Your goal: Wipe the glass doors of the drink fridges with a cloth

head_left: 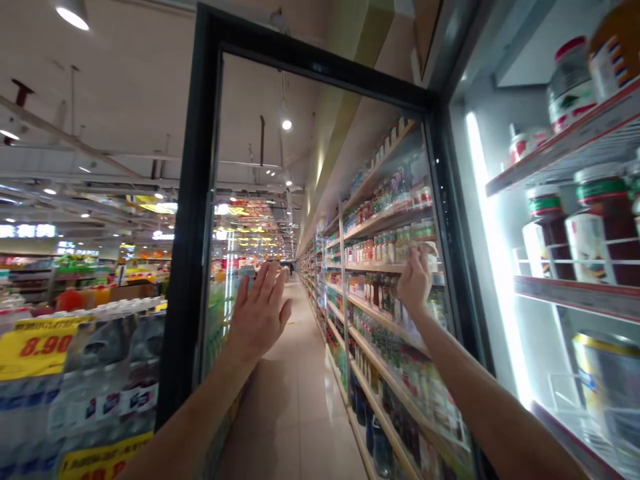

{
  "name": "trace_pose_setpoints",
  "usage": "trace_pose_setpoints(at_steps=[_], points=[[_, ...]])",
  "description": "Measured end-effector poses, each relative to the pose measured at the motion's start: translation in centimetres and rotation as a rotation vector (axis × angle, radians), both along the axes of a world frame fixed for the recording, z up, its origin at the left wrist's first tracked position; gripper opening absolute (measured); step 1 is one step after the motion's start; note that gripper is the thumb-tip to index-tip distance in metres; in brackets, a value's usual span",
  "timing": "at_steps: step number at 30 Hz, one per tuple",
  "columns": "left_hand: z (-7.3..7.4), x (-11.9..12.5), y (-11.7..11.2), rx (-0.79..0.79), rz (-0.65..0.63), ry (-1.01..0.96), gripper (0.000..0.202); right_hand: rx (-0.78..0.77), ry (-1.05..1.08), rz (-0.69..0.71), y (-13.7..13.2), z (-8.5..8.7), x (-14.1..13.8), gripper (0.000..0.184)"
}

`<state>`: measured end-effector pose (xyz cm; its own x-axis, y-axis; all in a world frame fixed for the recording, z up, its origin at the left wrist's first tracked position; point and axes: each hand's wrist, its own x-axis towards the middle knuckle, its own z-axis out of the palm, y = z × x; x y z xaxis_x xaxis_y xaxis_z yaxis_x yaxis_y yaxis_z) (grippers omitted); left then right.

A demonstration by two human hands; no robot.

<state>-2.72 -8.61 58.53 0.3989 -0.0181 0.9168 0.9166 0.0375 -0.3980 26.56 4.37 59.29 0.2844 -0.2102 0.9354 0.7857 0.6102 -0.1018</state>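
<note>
Left hand (260, 307) spread flat, right hand (416, 279) pinching maybe a pale cloth (431, 249); hard pushing could swing that black-framed clear glass door (196, 200).

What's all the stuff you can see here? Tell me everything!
Door: one, black-framed glass, middle
Long shelves: many, tan-edged, seen in the glass
Floor: one, beige, below
Ceiling lights: several, white, above
Price signs: two, yellow, left
Bottle packs: several, mixed colours, left
Light strip: one, white, right
Green-topped bottles: at least two, dark, right shelf
Red-capped jar: one, clear, upper right
Left hand: one, bare, centre
Right hand: one, bare, right of centre
</note>
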Motion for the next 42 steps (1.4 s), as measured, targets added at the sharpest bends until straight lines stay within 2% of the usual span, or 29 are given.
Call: trace_pose_setpoints(at_steps=[2, 6, 8, 11, 13, 17, 18, 19, 20, 23, 25, 27, 29, 31, 34, 37, 39, 40, 42], points=[[0.0, 0.0, 0.1, 0.013, 0.000, 0.006, 0.056, 0.005, -0.056, 0.017, -0.5, 0.2, -1.3, 0.051], [0.0, -0.1, 0.1, 0.008, -0.030, -0.005, 0.060, 0.024, -0.516, 0.067, -1.8, -0.3, -4.3, 0.050], [0.0, -0.1, 0.0, -0.009, -0.034, -0.013, 0.061, 0.014, -0.452, 0.073, -1.7, 0.2, -3.9, 0.050], [0.0, 0.0, -0.1, -0.014, -0.028, -0.013, 0.061, -0.005, -0.107, 0.070, -1.2, 1.4, -2.9, 0.052], [0.0, 0.0, -0.1, -0.004, -0.022, -0.010, 0.059, 0.016, -0.107, 0.064, -1.4, 1.3, -3.7, 0.054], [0.0, 0.0, -0.1, 0.015, -0.010, -0.011, 0.056, 0.097, -0.640, 0.027, -2.9, -1.0, -7.1, 0.057], [0.1, 0.0, -0.1, 0.016, -0.011, -0.011, 0.057, 0.090, -0.692, 0.016, -3.1, -1.2, -7.2, 0.057], [0.1, 0.0, 0.0, 0.013, -0.011, -0.007, 0.058, 0.065, -0.653, 0.008, -3.0, -1.1, -7.0, 0.056], [0.1, 0.0, 0.0, 0.011, -0.010, -0.002, 0.059, 0.027, -0.528, 0.009, -2.8, -0.7, -6.5, 0.053], [-0.1, 0.0, 0.1, 0.015, 0.001, 0.010, 0.061, -0.102, -0.049, 0.068, -2.1, 1.9, -5.0, 0.049], [-0.2, -0.1, 0.0, 0.016, -0.001, 0.000, 0.061, -0.138, -0.008, 0.136, -2.3, 3.5, -5.7, 0.051], [-0.1, -0.1, -0.1, 0.020, -0.021, -0.008, 0.063, -0.143, -0.177, 0.199, -3.3, 4.2, -7.6, 0.054], [0.5, 0.5, 0.0, 0.032, -0.048, 0.008, 0.064, -0.147, -0.349, 0.250, -4.5, 4.2, -9.6, 0.055], [1.8, 2.0, 0.3, 0.054, -0.088, 0.055, 0.065, -0.163, -0.446, 0.303, -5.3, 4.0, -10.6, 0.054], [4.3, 5.9, 1.5, 0.027, -0.132, 0.115, 0.062, -0.146, -0.484, 0.441, -5.3, 3.8, -9.9, 0.052], [6.2, 10.1, 3.1, -0.078, -0.121, 0.122, 0.054, -0.020, -0.364, 0.637, -4.1, 3.7, -8.5, 0.053], [7.0, 11.6, 3.7, -0.108, -0.108, 0.114, 0.046, 0.058, -0.258, 0.672, -3.4, 3.4, -8.0, 0.054], [7.4, 11.7, 3.6, -0.113, -0.099, 0.116, 0.042, 0.083, -0.209, 0.650, -3.2, 3.2, -7.9, 0.055], [8.6, 10.5, 2.7, -0.115, -0.073, 0.135, 0.038, 0.126, -0.117, 0.576, -3.1, 2.7, -7.9, 0.055]])
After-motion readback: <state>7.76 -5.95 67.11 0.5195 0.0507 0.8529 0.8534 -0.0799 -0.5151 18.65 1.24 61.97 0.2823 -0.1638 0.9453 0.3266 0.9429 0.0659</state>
